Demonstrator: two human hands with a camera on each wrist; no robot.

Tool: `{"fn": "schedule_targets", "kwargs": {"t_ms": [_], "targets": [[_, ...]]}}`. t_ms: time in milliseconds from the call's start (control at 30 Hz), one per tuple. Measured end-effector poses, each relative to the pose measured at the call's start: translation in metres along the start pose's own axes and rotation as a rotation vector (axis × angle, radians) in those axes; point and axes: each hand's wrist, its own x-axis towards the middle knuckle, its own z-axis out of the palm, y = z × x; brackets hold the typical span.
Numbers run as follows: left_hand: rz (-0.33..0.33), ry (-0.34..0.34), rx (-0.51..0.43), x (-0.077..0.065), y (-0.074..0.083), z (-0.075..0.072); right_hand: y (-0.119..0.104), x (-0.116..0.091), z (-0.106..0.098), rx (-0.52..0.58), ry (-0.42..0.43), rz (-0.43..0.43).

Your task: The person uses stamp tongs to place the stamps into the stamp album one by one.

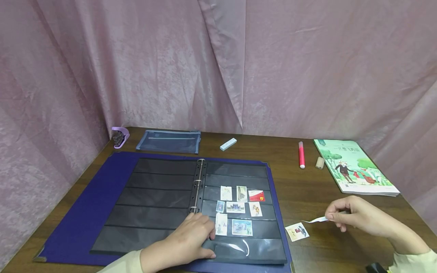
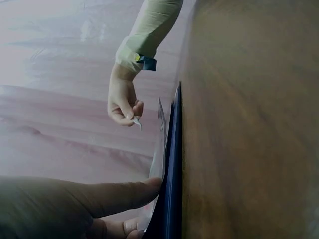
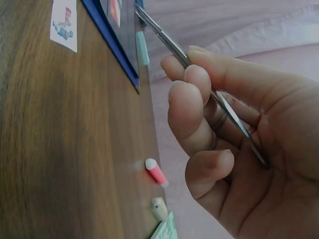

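A stamp album (image 1: 78, 212) with a blue cover lies open, showing black pocketed pages and a ring binder spine. Several stamps (image 1: 235, 207) sit in the strips of its right page. Across the lower part of that page, near the spine, rests my left hand (image 1: 187, 239), its thumb (image 2: 144, 190) touching the surface. My right hand (image 1: 358, 218) pinches a pair of metal tweezers (image 3: 174, 50) over the table, right of the album. Just left of the tweezer tips, a loose stamp (image 1: 297, 231) lies beside the album's right edge, apparently apart from them.
Along the back are a purple stapler-like object (image 1: 120, 137), a blue mesh zip pouch (image 1: 168, 141) and a small white-and-blue block (image 1: 228, 144). A red marker (image 1: 301, 154), a small beige eraser-like piece (image 1: 319, 163) and a green illustrated book (image 1: 356, 167) lie at right.
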Motion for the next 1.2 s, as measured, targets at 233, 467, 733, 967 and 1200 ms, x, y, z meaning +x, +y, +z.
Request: {"fn": "schedule_targets", "kwargs": {"t_ms": [233,467,733,967,1200], "targets": [[0.004,-0.035,-0.015,0.0,-0.002,-0.003,0.005,-0.001,-0.004,-0.051,-0.009,0.076],[-0.005,-0.048,-0.033,0.001,-0.002,-0.006,0.009,0.005,-0.006,-0.08,-0.049,0.115],[-0.011,-0.056,-0.072,0.002,-0.002,-0.006,0.011,0.011,-0.003,-0.038,-0.1,0.149],[-0.016,-0.067,-0.11,0.003,-0.002,-0.006,0.013,0.013,0.0,0.003,-0.124,0.124],[-0.014,-0.075,-0.127,0.003,-0.003,-0.007,0.014,0.013,0.0,-0.009,-0.135,0.083]]}}
